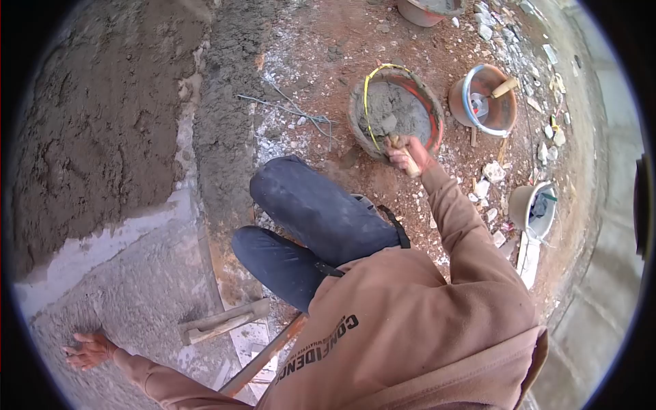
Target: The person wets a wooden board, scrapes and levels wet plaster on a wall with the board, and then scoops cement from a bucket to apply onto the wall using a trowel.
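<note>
My right hand (408, 154) is closed on the wooden handle of a trowel (412, 167), whose blade reaches into the wet mortar. That mortar lies in a round bucket (435, 116) with an orange-red inner wall and a yellow handle (366, 102). At the lower left, my left hand (90, 350) lies on the grey rough surface (137, 294), fingers spread and nothing held. A float (225, 321) with a wooden grip rests between that hand and my knees.
An orange bucket (510, 113) holds a wooden-handled tool (504, 87). A white bucket (521, 203) stands below it, another bucket (420, 15) at the top. Wire (290, 109) and rubble lie on the ground. Brown wet mortar (96, 123) covers the upper left.
</note>
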Motion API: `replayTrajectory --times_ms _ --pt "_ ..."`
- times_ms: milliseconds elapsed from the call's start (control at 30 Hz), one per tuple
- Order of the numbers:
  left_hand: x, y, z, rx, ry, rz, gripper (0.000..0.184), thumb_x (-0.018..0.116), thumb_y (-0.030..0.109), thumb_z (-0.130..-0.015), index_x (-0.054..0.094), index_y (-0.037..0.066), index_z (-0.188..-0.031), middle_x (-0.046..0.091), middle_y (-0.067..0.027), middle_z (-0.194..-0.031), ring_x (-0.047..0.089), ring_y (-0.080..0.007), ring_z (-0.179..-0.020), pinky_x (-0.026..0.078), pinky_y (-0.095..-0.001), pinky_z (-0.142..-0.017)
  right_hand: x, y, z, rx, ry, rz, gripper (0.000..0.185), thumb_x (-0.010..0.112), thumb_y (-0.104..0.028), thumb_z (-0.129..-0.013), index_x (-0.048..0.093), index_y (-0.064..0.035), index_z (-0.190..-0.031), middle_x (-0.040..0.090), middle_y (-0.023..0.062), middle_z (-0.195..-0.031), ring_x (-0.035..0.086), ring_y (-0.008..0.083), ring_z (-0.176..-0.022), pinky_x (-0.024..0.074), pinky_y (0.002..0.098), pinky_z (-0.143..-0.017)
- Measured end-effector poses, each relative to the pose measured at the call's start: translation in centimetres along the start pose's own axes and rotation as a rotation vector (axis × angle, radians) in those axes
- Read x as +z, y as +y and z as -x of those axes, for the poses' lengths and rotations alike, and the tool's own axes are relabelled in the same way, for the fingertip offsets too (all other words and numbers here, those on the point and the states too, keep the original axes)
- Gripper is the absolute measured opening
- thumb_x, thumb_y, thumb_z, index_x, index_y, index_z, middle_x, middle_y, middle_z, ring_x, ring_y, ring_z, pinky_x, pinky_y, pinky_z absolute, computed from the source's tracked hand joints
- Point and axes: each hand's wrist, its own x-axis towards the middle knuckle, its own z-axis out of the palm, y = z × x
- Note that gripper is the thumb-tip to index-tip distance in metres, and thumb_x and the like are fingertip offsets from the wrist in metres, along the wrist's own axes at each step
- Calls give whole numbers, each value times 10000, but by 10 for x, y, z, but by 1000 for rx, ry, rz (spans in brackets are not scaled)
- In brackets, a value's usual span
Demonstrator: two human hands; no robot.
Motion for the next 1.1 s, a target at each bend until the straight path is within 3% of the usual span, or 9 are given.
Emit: replayTrajectory --times_ms 267,367,567,700,833,900,967,1033,1100 --pt "5 -44 26 -141 26 -66 669 382 588 -972 377 143 -1472 311 -181 -1539 253 -355 -1442 188 -585 -1123 63 17 55 -300 -102 158 305 478 -132 -746 473 -102 -1050 433 65 -680 397 133 -414 363 293 -327" --pt "2 -26 21 -192 30 -76 649 355 556 -991 347 148 -1496 291 -161 -1554 235 -349 -1451 173 -576 -1134 141 12 72 -493 -44 179 282 474 -126 -759 444 -86 -1036 418 58 -684 394 130 -421 361 293 -329" --pt "6 -36 18 -206 62 -199 599 327 477 -1018 266 181 -1535 232 -121 -1591 229 -339 -1458 193 -576 -1137 324 14 55 -1117 -401 466 325 520 -75 -861 395 -74 -1160 451 76 -867 494 132 -578 503 276 -484" --pt "4 -35 18 -208 47 -186 585 350 443 -1014 265 192 -1536 217 -102 -1600 220 -328 -1463 187 -570 -1145 448 43 31 -1480 -415 490 264 563 -28 -929 393 -70 -1127 504 104 -949 564 160 -670 561 322 -634" --pt "5 -37 20 -235 20 -201 586 349 442 -1013 262 196 -1538 209 -90 -1604 213 -315 -1468 171 -554 -1158 542 77 -30 -1816 -267 503 299 552 5 -921 331 -55 -1113 525 155 -973 636 215 -743 607 346 -634" --pt "5 -36 20 -232 17 -210 586 335 449 -1017 261 182 -1534 225 -110 -1593 222 -330 -1461 180 -563 -1153 580 99 -79 -1804 -185 386 372 543 11 -898 299 -63 -1169 528 182 -995 644 229 -782 607 321 -597" --pt "5 -35 20 -236 20 -201 587 327 454 -1017 261 182 -1534 228 -111 -1591 222 -324 -1461 171 -560 -1157 611 127 -135 -1739 59 444 405 530 23 -870 303 -71 -1192 524 191 -997 647 261 -833 602 360 -650" --pt "5 -36 20 -246 23 -174 589 325 458 -1013 260 197 -1537 217 -94 -1599 211 -298 -1469 145 -547 -1169 633 168 -199 -1850 321 627 380 543 -26 -886 314 15 -1187 542 230 -1016 644 296 -909 579 371 -732" --pt "3 -35 18 -234 39 -198 586 327 451 -1017 250 194 -1539 237 -101 -1591 222 -302 -1464 151 -533 -1173 650 216 -251 -1198 154 1059 302 519 -17 -899 375 53 -1154 609 175 -874 644 270 -676 571 327 -568"
